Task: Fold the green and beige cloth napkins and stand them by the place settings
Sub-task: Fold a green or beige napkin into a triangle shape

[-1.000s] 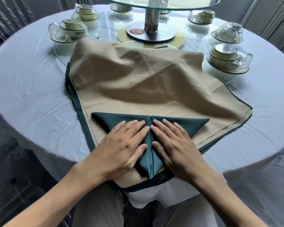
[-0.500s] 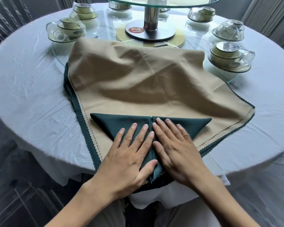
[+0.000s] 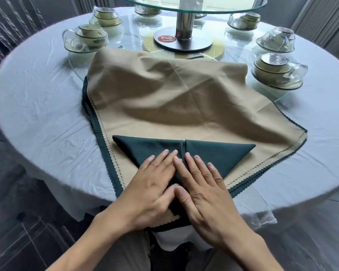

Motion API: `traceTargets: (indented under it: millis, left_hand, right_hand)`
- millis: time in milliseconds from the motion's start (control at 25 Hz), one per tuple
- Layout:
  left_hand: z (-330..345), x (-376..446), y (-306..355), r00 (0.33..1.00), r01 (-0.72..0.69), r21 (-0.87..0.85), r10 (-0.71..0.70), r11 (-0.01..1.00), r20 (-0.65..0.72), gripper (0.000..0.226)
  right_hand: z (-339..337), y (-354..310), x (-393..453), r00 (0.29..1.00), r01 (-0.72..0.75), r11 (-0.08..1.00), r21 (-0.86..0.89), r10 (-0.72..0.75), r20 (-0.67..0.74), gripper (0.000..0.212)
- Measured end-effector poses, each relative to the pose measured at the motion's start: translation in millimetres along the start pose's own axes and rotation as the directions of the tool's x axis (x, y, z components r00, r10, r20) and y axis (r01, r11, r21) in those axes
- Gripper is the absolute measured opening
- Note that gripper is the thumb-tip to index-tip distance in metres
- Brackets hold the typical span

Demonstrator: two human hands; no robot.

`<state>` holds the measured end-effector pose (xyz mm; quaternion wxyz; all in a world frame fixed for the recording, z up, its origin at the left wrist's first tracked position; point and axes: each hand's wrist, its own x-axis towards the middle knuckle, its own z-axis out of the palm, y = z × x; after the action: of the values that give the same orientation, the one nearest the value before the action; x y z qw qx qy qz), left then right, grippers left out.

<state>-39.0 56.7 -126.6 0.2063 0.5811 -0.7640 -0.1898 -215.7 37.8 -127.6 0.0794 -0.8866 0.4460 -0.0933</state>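
A dark green napkin (image 3: pixel 219 153) lies folded into a downward-pointing triangle with a seam down its middle, near the table's front edge. It rests on a stack of spread napkins, the top one beige (image 3: pixel 174 98), with green scalloped edges showing under it. My left hand (image 3: pixel 153 188) lies flat on the left half of the green triangle, fingers together. My right hand (image 3: pixel 202 186) lies flat on the right half. Both thumbs meet over the lower tip, which is hidden beneath them.
A round table with a white cloth (image 3: pixel 37 98) carries a glass turntable (image 3: pixel 282 96) on a steel post (image 3: pixel 183 22). Wrapped cup-and-bowl sets stand at left (image 3: pixel 86 40) and right (image 3: pixel 278 73). The far part of the beige napkin overlaps the glass.
Both hands have slid down along the centre seam toward the triangle's tip, and the thumbs have come together. The view has shifted slightly.
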Motion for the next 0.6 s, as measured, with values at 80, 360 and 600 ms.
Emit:
traceTargets:
  millis: [80,360,600]
  left_hand:
    - [-15.0,4.2,-7.6,0.994,0.082,-0.32,-0.101,0.944,-0.042,0.065]
    - [-42.2,9.0,-49.2,0.928,0.325,0.327,-0.365,0.887,0.068,0.081]
    - [-46.8,36.0,-24.5,0.988,0.091,0.438,-0.137,0.894,0.076,0.062]
  right_hand:
    - [5.0,1.0,0.5,0.999,-0.035,0.995,-0.097,0.032,-0.036,0.058]
    - [9.9,-1.0,1.6,0.998,-0.032,0.984,-0.173,0.021,-0.067,0.055]
    - [11.8,-0.7,1.4,0.996,-0.032,0.985,-0.168,0.018,-0.084,0.056]
